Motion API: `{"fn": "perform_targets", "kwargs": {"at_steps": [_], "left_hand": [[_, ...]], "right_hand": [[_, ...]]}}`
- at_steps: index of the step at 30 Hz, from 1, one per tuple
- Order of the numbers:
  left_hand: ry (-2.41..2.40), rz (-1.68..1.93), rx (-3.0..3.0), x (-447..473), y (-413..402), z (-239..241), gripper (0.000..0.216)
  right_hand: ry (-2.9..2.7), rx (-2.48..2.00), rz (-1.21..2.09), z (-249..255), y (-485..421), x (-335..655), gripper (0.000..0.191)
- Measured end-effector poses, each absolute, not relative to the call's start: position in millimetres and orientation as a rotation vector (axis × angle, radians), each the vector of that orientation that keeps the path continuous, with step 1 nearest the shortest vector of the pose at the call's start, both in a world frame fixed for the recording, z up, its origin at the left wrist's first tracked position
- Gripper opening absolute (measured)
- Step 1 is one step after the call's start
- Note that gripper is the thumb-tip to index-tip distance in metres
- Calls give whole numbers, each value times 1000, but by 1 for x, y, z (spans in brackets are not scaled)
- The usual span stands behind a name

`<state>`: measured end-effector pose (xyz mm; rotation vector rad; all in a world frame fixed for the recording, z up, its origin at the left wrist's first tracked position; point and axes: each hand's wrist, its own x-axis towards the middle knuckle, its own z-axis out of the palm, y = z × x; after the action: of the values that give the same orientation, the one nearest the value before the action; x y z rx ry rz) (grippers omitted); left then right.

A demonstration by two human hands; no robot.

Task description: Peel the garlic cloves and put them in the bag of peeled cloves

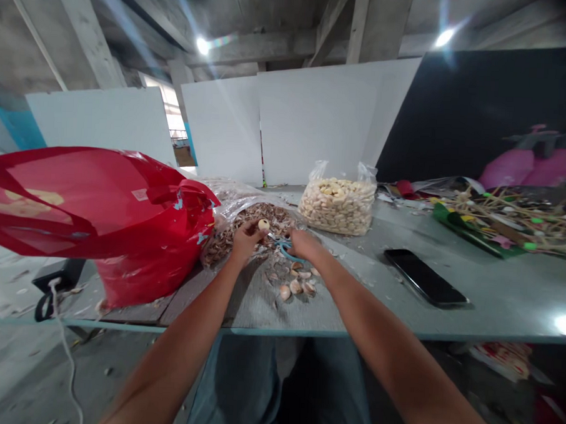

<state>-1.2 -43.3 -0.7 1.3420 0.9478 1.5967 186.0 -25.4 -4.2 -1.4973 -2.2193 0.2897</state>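
Observation:
Between its fingertips, my left hand (pixel 245 240) pinches a pale garlic clove (pixel 264 224). My right hand (pixel 305 244) is closed around the blue handles of a pair of scissors (pixel 290 253), whose tips point toward the clove. Both hands are over the table in front of a clear plastic bag holding brown garlic skins (pixel 220 250). Several unpeeled garlic cloves (pixel 296 287) lie on the table just below my right hand, among loose bits of skin.
A big red plastic bag (pixel 154 256) stands at the left. Behind my hands is a clear bag of peeled cloves (pixel 338 208). To the right lie a black phone (pixel 425 277) and a heap of thin sticks with coloured tips (pixel 517 216). A power adapter (pixel 64 276) sits far left.

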Motion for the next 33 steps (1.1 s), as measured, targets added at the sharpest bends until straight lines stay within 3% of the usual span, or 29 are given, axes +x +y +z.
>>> {"fn": "perform_targets", "kwargs": {"at_steps": [4,10,15,33], "left_hand": [[975,1687,1337,-6,-39,0,53],[1092,1762,1359,-16,-32,-3,42],[1173,1768,1364,-21,-27,-6,40],[1284,1725,1426,-26,-26,-6,23]], "right_hand": [[-2100,-1429,380,0,-21,192,54],[-1925,-1301,368,5,-20,192,55],[-1972,-1175,323,10,-30,191,68],[-2414,-1262,-35,17,-34,189,53]]}}
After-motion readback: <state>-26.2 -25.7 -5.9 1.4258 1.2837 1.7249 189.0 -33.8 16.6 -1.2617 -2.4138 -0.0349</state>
